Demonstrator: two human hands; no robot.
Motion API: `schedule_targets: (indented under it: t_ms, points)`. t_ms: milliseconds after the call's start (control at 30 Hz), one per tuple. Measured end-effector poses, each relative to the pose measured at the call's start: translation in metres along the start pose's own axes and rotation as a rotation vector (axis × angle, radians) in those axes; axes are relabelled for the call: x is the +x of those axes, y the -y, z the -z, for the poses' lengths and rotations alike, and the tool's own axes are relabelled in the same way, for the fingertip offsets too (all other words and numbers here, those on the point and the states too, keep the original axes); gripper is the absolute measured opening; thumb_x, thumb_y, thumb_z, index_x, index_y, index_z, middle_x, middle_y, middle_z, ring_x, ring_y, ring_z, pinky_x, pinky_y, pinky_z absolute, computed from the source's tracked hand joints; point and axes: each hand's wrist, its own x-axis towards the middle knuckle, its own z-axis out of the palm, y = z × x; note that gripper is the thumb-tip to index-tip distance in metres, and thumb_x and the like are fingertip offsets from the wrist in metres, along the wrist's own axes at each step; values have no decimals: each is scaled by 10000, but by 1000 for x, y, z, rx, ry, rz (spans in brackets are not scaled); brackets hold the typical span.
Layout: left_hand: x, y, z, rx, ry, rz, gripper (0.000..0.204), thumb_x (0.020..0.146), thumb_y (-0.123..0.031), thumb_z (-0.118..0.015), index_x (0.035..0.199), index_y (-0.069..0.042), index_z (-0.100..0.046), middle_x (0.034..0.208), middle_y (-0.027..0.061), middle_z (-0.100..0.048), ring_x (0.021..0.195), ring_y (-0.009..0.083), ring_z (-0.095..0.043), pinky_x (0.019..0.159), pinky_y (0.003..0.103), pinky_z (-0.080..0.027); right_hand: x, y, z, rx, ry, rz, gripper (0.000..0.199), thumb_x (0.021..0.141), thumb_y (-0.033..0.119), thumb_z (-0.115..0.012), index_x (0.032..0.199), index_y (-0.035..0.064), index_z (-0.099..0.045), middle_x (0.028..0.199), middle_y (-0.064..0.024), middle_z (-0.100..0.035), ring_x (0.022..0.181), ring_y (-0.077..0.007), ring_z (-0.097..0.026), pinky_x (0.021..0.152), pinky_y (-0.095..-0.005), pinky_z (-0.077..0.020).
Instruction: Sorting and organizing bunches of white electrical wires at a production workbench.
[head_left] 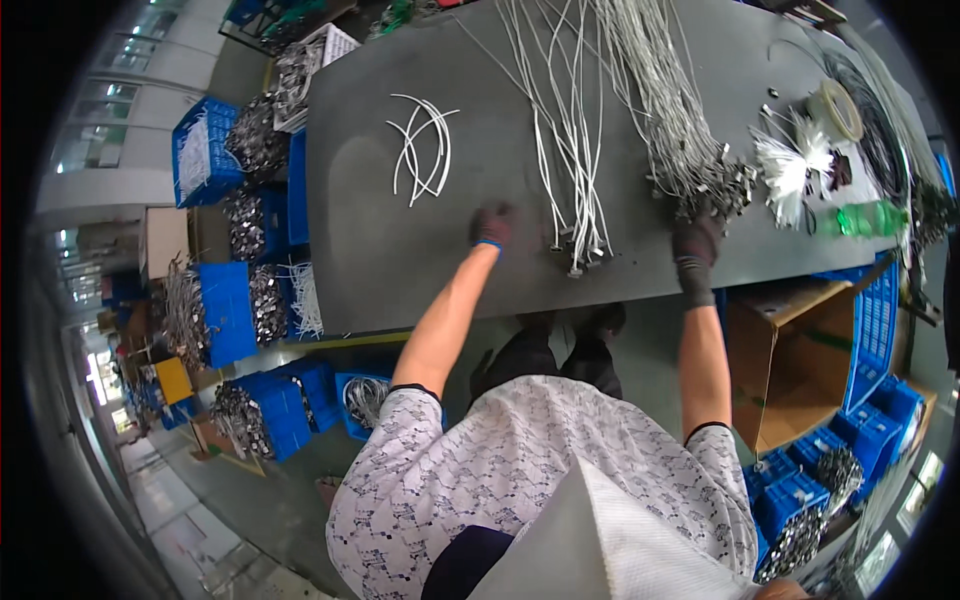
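My left hand [493, 226], in a dark glove, is over the grey table [380, 270], blurred by motion; its fingers cannot be made out. To its right lies a small group of white cables [578, 190] with dark connectors at their near ends. At the near end of a thick bundle of grey-white cables [665, 120], my gloved right hand [697, 240] touches the clustered metal connectors [715, 185]. Its fingers are hidden among them. Several short curved white tubes [425, 150] lie loosely crossed on the table's left part.
Right of the bundle are white strips [793, 160], a tape roll [836, 110] and a green bottle [870, 219]. Blue crates [228, 315] of metal parts stand left of the table. An open cardboard box [790, 350] sits below its right edge.
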Motion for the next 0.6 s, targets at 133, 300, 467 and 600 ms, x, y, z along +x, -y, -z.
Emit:
schedule_targets:
  t_ms: [133,300,467,600]
  points:
    - [61,52,61,335,-164,96,303,849,-362,-590,1023,-129,-677,1068,168,-675,1029,380,-633,798,481,-530,28,-36,-29,118,30,-118,534,832,304,-693,1276,54,-532,1096,-254,-617,1029,-480,-585,858,-536,-484]
    - [114,49,74,469,109,368,339,846,-326,-614,1117,-128,-660,1196,146,-656,1098,380,-638,881,505,-539,3,-56,-30,100,51,9,499,839,391,-708,1165,32,-591,1047,-236,-638,999,-427,-603,826,-510,-491]
    - [128,46,47,484,186,296,293,869,-290,-573,1117,-168,-668,1208,133,-657,1090,378,-646,869,491,-545,-49,-76,-19,425,65,-85,689,859,384,-722,1385,39,-442,894,-158,-654,771,-254,-644,708,-406,-514]
    - [124,103,19,518,218,203,274,883,-307,-540,1083,-191,-687,1156,139,-672,1059,377,-657,839,481,-553,-75,-61,4,863,278,-449,652,891,256,-689,1428,30,-396,814,-58,-600,509,-101,-489,468,-276,-431]
